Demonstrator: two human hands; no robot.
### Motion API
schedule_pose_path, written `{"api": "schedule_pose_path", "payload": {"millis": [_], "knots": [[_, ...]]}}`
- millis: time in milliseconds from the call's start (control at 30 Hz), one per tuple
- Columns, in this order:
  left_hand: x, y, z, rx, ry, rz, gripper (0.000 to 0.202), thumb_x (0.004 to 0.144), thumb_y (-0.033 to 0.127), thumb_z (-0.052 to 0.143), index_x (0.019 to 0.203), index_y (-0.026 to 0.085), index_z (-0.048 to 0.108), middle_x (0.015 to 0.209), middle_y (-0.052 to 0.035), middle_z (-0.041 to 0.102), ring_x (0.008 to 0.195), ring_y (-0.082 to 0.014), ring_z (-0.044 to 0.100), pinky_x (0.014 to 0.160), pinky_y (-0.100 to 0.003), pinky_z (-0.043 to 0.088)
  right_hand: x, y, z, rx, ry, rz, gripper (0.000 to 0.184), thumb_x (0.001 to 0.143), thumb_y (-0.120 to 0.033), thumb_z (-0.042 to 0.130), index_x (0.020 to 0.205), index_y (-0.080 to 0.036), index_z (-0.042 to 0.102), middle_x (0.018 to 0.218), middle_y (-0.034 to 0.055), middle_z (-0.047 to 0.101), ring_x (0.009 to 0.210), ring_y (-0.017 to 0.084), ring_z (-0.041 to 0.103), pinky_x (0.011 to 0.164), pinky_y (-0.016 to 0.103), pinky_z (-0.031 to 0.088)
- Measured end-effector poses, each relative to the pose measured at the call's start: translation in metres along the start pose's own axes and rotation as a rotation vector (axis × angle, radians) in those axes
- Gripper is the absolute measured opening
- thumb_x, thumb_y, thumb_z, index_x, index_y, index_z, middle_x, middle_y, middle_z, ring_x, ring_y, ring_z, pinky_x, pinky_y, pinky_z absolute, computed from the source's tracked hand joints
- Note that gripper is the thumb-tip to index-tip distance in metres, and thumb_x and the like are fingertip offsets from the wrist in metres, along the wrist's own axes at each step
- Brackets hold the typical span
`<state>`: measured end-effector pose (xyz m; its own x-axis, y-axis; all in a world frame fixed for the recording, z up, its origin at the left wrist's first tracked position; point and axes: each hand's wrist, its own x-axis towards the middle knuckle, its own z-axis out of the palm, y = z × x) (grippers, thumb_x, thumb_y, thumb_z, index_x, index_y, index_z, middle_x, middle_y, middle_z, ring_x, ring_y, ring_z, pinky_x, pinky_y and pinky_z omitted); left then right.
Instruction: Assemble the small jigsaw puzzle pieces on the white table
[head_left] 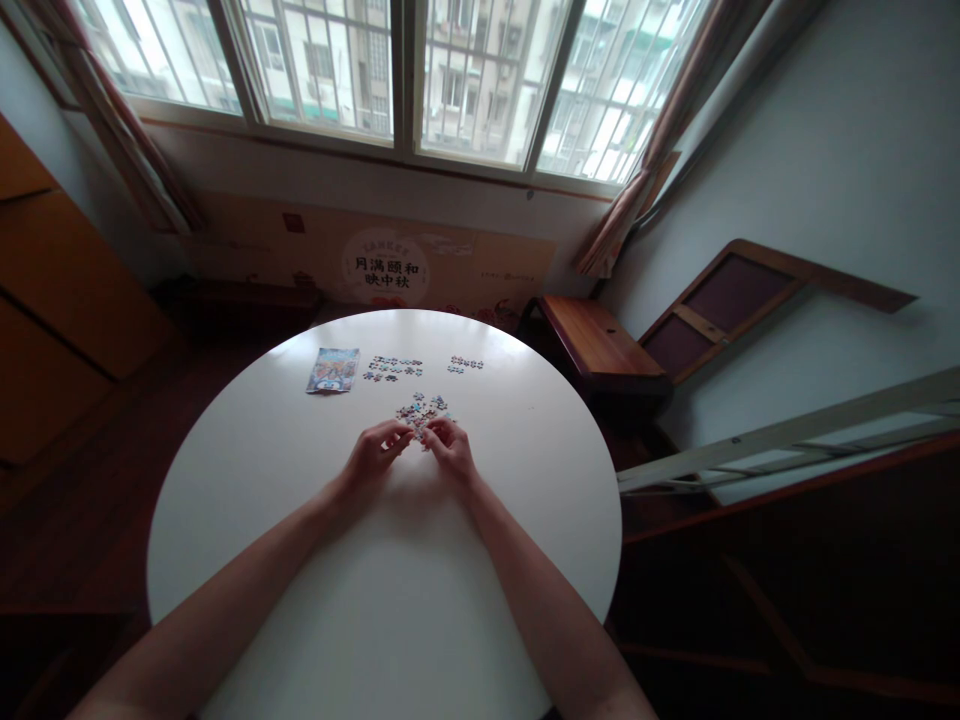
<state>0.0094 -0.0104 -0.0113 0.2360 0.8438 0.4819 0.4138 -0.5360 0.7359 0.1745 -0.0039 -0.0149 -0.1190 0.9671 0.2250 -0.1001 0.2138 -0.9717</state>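
Observation:
A loose pile of jigsaw puzzle pieces (418, 411) lies near the middle of the round white table (315, 570). At the pile's near left edge is my left hand (377, 444), its thumb and fingers closed in a pinch on a puzzle piece. My right hand (450, 448) faces it from the right, also pinching a small puzzle piece low at its fingertips. The two sets of fingertips are close together with a narrow gap. Both pieces are mostly covered by fingers, and their print is too small to read.
Beyond the pile, sorted puzzle pieces (394, 368) lie in rows, with a smaller group (466, 365) to their right. A colourful printed packet (333, 370) lies at the left. Past the table are a wooden stool (596, 340), a printed banner (292, 250) and barred windows.

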Motion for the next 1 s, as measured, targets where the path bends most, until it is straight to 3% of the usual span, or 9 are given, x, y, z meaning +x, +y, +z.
{"api": "schedule_pose_path", "payload": {"millis": [1000], "knots": [[-0.0002, -0.0004, 0.0004, 0.014, 0.005, 0.001, 0.021, 0.087, 0.034, 0.054, 0.084, 0.016, 0.065, 0.071, -0.002, 0.064, 0.059, -0.0108, 0.057, 0.058, -0.021, 0.045, 0.0002, 0.0038, -0.0014, 0.006, 0.001, -0.018, 0.019, 0.075, -0.036, 0.062, 0.081, -0.018, 0.059, 0.063, -0.0007, 0.059, 0.056, 0.012, 0.056, 0.054, 0.023, 0.045]]}}
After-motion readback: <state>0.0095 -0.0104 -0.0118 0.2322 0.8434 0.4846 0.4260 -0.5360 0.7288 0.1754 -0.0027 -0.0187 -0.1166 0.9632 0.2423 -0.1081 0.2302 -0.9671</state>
